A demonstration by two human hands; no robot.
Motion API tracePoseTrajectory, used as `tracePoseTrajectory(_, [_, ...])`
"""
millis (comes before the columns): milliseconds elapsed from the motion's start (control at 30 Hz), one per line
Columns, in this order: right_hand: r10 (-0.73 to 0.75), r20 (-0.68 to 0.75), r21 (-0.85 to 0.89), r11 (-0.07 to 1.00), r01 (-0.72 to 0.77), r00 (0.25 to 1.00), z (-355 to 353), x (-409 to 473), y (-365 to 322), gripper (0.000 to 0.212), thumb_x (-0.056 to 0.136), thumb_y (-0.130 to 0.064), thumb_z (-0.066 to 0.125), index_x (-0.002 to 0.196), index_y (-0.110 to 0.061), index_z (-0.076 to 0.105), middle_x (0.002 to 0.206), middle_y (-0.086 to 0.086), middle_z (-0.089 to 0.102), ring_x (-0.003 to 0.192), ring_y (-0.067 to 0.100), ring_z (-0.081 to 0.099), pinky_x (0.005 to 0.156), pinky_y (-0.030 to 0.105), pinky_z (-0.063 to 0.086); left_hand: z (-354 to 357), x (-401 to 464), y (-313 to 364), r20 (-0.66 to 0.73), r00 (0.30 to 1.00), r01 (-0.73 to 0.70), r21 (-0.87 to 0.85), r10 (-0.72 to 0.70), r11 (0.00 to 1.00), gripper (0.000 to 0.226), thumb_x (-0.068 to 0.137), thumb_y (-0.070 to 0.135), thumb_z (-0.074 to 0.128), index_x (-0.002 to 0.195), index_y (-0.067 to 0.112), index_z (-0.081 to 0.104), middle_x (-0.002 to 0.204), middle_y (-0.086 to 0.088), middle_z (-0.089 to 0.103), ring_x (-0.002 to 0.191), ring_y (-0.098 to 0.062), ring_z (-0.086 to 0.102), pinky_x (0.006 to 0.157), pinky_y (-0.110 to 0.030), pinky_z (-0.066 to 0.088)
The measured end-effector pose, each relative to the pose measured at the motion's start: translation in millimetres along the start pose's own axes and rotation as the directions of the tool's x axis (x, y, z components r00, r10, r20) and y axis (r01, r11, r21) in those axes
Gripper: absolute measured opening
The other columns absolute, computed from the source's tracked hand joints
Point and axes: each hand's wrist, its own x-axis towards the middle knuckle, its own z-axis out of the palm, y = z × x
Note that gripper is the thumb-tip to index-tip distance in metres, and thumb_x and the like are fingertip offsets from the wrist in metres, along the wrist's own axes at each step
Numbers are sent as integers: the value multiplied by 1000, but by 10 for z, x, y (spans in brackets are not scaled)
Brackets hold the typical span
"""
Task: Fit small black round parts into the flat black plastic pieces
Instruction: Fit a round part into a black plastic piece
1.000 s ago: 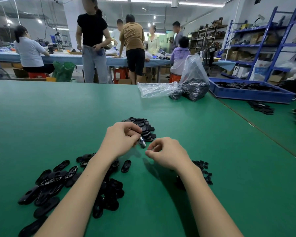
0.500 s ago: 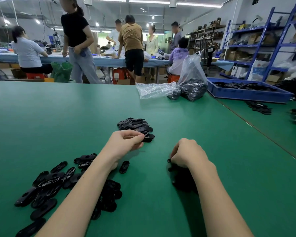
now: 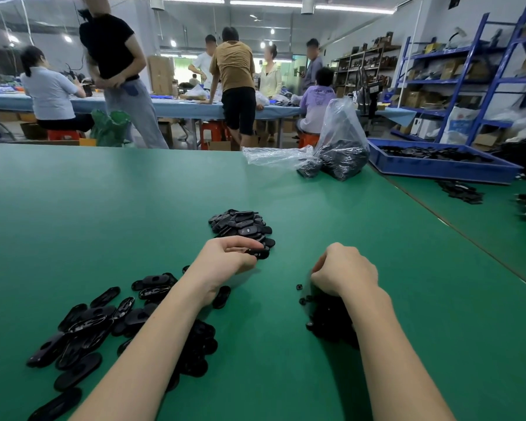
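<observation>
My left hand (image 3: 225, 259) pinches a flat black oval piece (image 3: 257, 253) at the near edge of a heap of such pieces (image 3: 240, 224) in the middle of the green table (image 3: 104, 208). A wider scatter of flat black oval pieces (image 3: 97, 326) lies at the lower left, partly under my left forearm. My right hand (image 3: 343, 270) hangs with curled fingers over a small pile of small black round parts (image 3: 325, 323); its fingertips are hidden, so whether they hold a part is unclear. A couple of loose round parts (image 3: 299, 287) lie just left of it.
Two clear plastic bags of black parts (image 3: 340, 156) stand at the table's far side. A blue tray (image 3: 438, 167) with black parts sits at the far right, with more black pieces (image 3: 462, 189) on the adjoining table. Several people stand or sit at a bench behind; blue shelving is at right.
My left hand carried the flat piece forward to the middle heap. My right hand drew back and down from the left hand to the small round parts.
</observation>
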Motion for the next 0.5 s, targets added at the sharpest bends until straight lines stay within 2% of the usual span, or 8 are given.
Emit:
tracePoseTrajectory(67, [-36,20,210,977,31,999,-19,9,5,15,89,-26,64,100,-28,73,107,-1,71,95,22,65,77,28,50,11,1,9,3,1000,14,-61,-14,998,25,85,-10,66,88,13,75,64,5,68,73,-16,61,87,-31,56])
tracePoseTrajectory(133, [-112,56,523,850,66,992,-46,-5,-13,7,88,-27,68,90,-29,74,95,-5,76,71,9,61,62,22,47,23,9,16,5,1000,16,-91,-16,996,20,86,-7,70,86,13,73,65,4,67,71,-14,60,79,-28,57])
tracePoseTrajectory(200, [-158,94,715,698,44,983,-67,-41,-53,6,87,-23,70,88,-27,74,81,-8,78,52,7,44,45,17,34,30,7,25,6,1000,21,-126,-20,992,16,85,-3,73,87,13,71,76,-4,67,71,-15,61,66,-21,57])
tracePoseTrajectory(300, [-214,120,810,586,29,969,-47,-66,-115,6,86,-19,72,87,-24,74,76,-10,76,57,12,38,41,15,27,39,7,22,15,1000,19,-158,-16,987,15,83,0,77,90,10,69,81,-8,68,69,-14,64,60,-17,55])
tracePoseTrajectory(400, [-232,103,851,523,35,967,-4,-75,-164,5,82,-18,80,85,-21,78,71,-9,68,54,10,41,42,14,28,44,-2,26,36,999,4,-193,3,981,19,82,0,79,96,7,69,78,-7,73,65,-11,67,60,-17,54])
tracePoseTrajectory(500, [-239,83,874,485,45,967,11,-80,-182,4,82,-20,82,84,-22,80,67,-12,64,51,6,41,43,13,29,48,-12,32,66,998,-7,-196,20,981,27,82,-2,78,107,5,69,85,-10,76,67,-12,69,62,-19,56])
